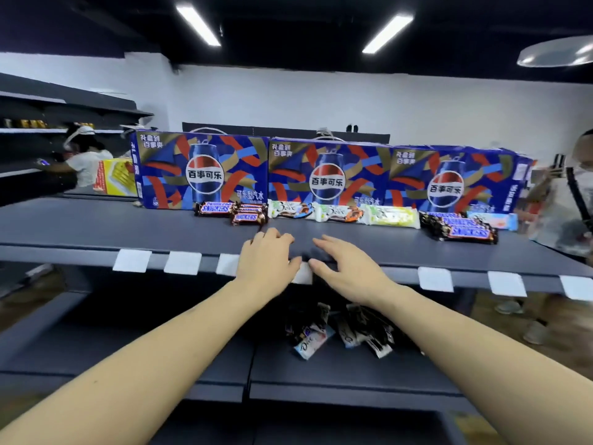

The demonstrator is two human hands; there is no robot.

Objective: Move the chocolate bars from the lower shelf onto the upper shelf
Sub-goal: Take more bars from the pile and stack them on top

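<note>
A row of chocolate bars lies along the back of the dark upper shelf (pixel 96 232): brown Snickers bars (pixel 231 211), white Dove bars (pixel 316 212) and a second Snickers pile (pixel 459 228) at the right. A small heap of dark and pale-blue Dove bars (pixel 340 332) rests on the lower shelf (pixel 321 374). My left hand (pixel 268 256) and my right hand (pixel 345 268) hover side by side over the upper shelf's front edge, fingers relaxed, holding nothing. My forearms partly cover the lower shelf.
Three blue Pepsi cartons (pixel 327 175) stand behind the bars on the upper shelf. White price tags (pixel 131 261) line its front edge. A person (pixel 85 162) works at shelving far left; another person (pixel 571 200) stands at the right with a phone.
</note>
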